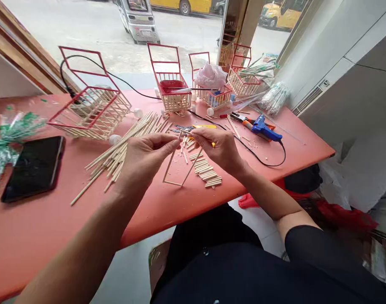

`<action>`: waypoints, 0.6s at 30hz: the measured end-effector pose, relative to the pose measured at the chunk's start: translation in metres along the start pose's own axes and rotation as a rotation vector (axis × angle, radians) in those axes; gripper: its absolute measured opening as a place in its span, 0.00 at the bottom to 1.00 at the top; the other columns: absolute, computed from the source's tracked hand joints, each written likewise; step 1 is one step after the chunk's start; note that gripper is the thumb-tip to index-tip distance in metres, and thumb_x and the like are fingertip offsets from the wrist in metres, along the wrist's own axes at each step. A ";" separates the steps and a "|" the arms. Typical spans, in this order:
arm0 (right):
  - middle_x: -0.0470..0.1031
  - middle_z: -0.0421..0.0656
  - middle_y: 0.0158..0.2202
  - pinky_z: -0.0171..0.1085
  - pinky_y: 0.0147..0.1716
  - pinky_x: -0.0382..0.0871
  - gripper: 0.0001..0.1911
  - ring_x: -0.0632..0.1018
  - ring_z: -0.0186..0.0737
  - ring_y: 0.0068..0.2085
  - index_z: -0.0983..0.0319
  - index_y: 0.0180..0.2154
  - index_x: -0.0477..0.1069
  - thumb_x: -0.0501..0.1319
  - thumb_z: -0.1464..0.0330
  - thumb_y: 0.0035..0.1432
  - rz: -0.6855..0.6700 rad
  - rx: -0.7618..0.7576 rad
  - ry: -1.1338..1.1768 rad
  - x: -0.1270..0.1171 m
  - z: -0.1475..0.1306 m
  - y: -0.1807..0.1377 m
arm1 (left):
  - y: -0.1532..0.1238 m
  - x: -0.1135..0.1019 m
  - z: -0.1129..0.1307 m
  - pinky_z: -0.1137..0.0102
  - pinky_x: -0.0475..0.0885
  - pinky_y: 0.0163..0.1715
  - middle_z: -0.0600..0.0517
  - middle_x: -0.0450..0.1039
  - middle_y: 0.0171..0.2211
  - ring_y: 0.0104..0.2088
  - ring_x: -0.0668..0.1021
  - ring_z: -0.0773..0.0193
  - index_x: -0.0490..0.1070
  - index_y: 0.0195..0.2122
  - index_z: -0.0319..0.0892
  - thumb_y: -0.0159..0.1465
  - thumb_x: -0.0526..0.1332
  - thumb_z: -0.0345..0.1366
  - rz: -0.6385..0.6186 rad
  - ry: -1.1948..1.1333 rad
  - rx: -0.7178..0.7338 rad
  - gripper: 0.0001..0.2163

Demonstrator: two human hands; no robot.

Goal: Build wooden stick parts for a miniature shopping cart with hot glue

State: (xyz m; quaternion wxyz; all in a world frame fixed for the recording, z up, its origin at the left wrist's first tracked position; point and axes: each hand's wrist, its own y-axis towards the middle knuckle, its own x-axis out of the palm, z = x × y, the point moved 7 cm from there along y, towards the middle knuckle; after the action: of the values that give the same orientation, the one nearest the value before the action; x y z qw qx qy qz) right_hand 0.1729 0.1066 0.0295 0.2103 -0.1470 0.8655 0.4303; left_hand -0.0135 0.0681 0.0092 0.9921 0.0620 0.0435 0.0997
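Between my hands a thin wooden stick frame (173, 183) stands or hangs just over the table, its lower end toward me. My left hand (148, 154) pinches its upper left corner. With thumb and fingertips, my right hand (218, 147) holds the upper right end of the same frame. Below my right hand lie rows of short cut sticks (207, 171). Long wooden sticks (117, 156) are heaped beside my left hand. Pliers with yellow handles (203, 126) lie just behind my fingers, partly hidden.
Small stick carts with red edges, one at the left (94, 109) and one in the middle (176, 101), line the window side. A blue glue gun (265, 128) with a black cord lies right. A phone (34, 169) rests left on the pink table (167, 211).
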 end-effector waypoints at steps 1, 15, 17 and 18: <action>0.89 0.44 0.40 0.32 0.44 0.77 0.12 0.85 0.34 0.37 0.66 0.49 0.87 0.64 0.68 0.78 -0.002 0.002 0.000 0.000 0.000 0.000 | 0.000 0.000 0.001 0.69 0.77 0.38 0.49 0.86 0.32 0.35 0.81 0.62 0.88 0.32 0.45 0.54 0.79 0.41 0.008 0.004 -0.005 0.08; 0.88 0.44 0.40 0.34 0.45 0.78 0.13 0.85 0.37 0.39 0.63 0.49 0.86 0.63 0.66 0.78 -0.056 0.030 -0.060 0.000 0.001 -0.002 | -0.001 0.003 0.000 0.72 0.65 0.25 0.51 0.78 0.24 0.25 0.72 0.68 0.85 0.30 0.42 0.54 0.78 0.41 0.044 -0.028 0.001 0.09; 0.88 0.44 0.40 0.34 0.45 0.78 0.13 0.85 0.37 0.39 0.63 0.49 0.86 0.63 0.66 0.78 -0.056 0.028 -0.072 0.000 0.001 -0.001 | -0.001 0.005 0.000 0.72 0.66 0.24 0.51 0.78 0.24 0.24 0.72 0.69 0.85 0.31 0.41 0.53 0.77 0.39 0.039 -0.052 0.002 0.08; 0.88 0.44 0.40 0.34 0.45 0.78 0.13 0.85 0.37 0.39 0.63 0.49 0.86 0.63 0.66 0.78 -0.054 0.026 -0.076 0.000 0.001 -0.001 | -0.001 0.005 0.000 0.73 0.66 0.24 0.51 0.79 0.25 0.24 0.73 0.69 0.84 0.32 0.41 0.53 0.77 0.38 0.036 -0.066 0.001 0.09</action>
State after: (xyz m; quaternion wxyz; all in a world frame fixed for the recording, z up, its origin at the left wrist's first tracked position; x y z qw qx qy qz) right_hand 0.1735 0.1063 0.0283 0.2566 -0.1511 0.8580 0.4186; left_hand -0.0081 0.0685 0.0089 0.9910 0.0665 0.0099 0.1154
